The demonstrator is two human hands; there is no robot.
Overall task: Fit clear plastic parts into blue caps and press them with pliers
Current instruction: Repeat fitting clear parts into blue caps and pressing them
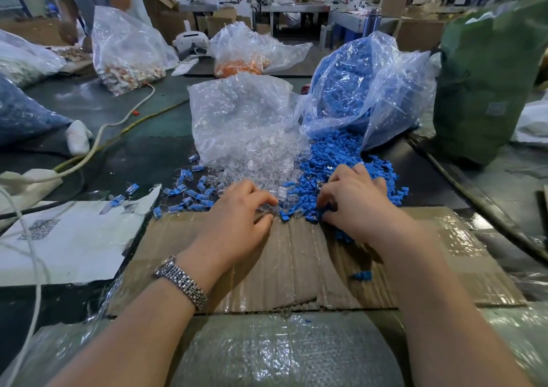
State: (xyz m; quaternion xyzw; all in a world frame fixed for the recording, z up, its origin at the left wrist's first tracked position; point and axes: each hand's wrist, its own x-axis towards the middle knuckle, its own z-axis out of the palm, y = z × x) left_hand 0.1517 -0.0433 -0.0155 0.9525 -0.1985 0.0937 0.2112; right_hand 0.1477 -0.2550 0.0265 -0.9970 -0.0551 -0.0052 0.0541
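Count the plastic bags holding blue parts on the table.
2. One clear bag of blue caps lies open ahead of the right hand, spilling caps. Another bag sits at the far left edge, cut off by the frame. More may be hidden.

Lighting: I read even, fairly bright indoor light from overhead; no single source is visible. Shadows: soft and short, one under the left hand [237,223] on the cardboard sheet [299,262], another beneath the right forearm. Glare: white highlights on the clear plastic bags [237,111], on the taped cardboard surface and on the bubble wrap [284,354] at bottom. Focus: centre sharp; I can pick out single blue caps [335,155]. Blur: top right corner smeared, green sack [486,84] soft. Distortion: wide-angle bending at edges, table lines curve, forearms look stretched.
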